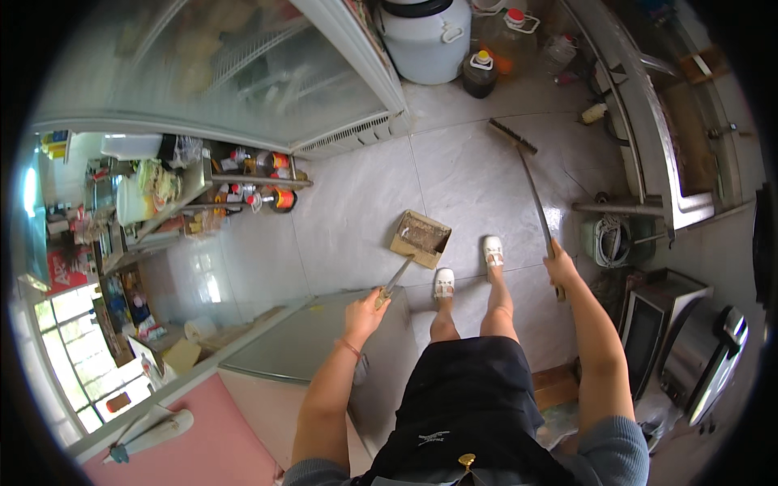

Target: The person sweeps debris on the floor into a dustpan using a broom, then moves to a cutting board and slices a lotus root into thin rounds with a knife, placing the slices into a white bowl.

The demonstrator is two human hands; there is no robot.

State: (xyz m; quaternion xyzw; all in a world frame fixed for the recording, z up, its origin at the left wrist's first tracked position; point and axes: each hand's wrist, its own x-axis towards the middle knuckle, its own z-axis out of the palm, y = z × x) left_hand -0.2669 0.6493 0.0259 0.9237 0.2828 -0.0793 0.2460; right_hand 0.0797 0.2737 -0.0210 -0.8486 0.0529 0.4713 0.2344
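Note:
My left hand point(368, 313) grips the handle of a long-handled dustpan point(422, 238). The tan pan lies on the grey tiled floor, in front of my left shoe, with dark dirt and a small white scrap in it. In my right hand point(560, 266) is the upper part of a broom's long handle point(538, 200). The broom head point(513, 136), narrow with dark bristles, rests on the floor farther forward and to the right, apart from the dustpan. The far sides of both hands' grips are partly hidden by the fingers.
A glass-door refrigerator point(292, 73) stands ahead on the left, beside a shelf with bottles point(282, 199). A white lidded barrel point(425, 45) and a dark bottle point(480, 76) stand ahead. At right are a metal-framed counter point(668, 152), a bucket point(609, 240) and an oven point(647, 331).

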